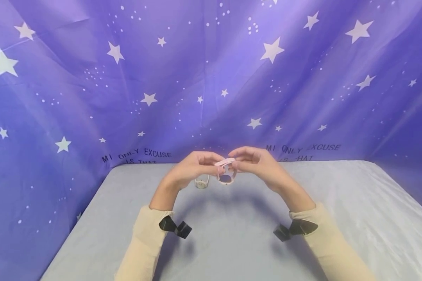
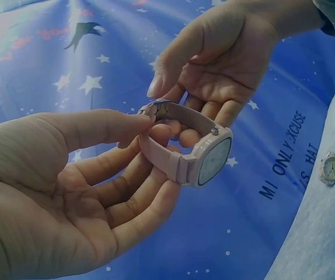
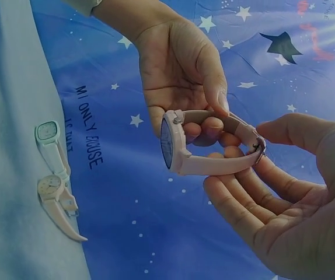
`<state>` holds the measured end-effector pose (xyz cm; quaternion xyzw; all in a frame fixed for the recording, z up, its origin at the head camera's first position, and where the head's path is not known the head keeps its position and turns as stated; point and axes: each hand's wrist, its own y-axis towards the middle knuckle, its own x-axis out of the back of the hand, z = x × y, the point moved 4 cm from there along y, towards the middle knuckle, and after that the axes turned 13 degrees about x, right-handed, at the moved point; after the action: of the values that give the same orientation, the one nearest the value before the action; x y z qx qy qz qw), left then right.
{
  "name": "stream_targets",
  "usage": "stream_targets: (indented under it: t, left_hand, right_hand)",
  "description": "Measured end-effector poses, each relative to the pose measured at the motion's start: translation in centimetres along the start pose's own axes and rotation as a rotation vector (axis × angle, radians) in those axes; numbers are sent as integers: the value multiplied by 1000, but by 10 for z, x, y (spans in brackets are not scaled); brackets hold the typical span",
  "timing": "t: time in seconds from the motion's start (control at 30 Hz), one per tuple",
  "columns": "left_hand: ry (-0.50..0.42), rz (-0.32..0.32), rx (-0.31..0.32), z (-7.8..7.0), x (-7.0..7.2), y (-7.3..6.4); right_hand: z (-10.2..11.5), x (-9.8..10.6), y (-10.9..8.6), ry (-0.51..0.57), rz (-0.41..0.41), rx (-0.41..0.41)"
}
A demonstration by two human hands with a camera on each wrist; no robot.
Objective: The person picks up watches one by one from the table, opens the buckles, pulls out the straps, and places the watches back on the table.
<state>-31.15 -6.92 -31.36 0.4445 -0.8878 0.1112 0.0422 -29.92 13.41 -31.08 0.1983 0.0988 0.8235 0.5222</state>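
Note:
Both hands hold a pale pink wristwatch (image 2: 182, 169) in the air, its strap closed into a loop and its squarish case at one end. My left hand (image 1: 188, 168) pinches the strap near the buckle, thumb on top and fingers beneath, as the left wrist view shows. From the other side, my right hand (image 1: 263, 168) has its fingers under the strap and its thumb at the metal buckle (image 3: 261, 149). In the right wrist view the watch face is turned edge-on, away from the right palm.
Beyond the hands, a cream watch (image 3: 52, 186) and a mint-green watch (image 3: 49, 133) lie on the light grey-blue tabletop (image 1: 232, 242) near its far edge. A purple-blue curtain (image 1: 197, 70) with stars and lettering hangs behind the table. Black wrist cameras are strapped over the sleeves.

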Motion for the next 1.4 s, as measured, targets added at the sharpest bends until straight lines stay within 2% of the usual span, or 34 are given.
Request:
stream_targets:
  t: [0.63,0.93,1.17,1.4]
  left_hand:
    - [103,-28,7,-19,4,-4]
    - [105,-16,25,-14,3,-2]
    - [119,-30,57,-7,2,-1]
    - [118,-16,45,-1,0,0]
  right_hand:
    - [19,-10,5,-90,-60,85]
    - [17,-13,4,-141,-80,88]
    - [14,-15,3,-152,-72,69]
    - [8,-15,2,-145,-57,33]
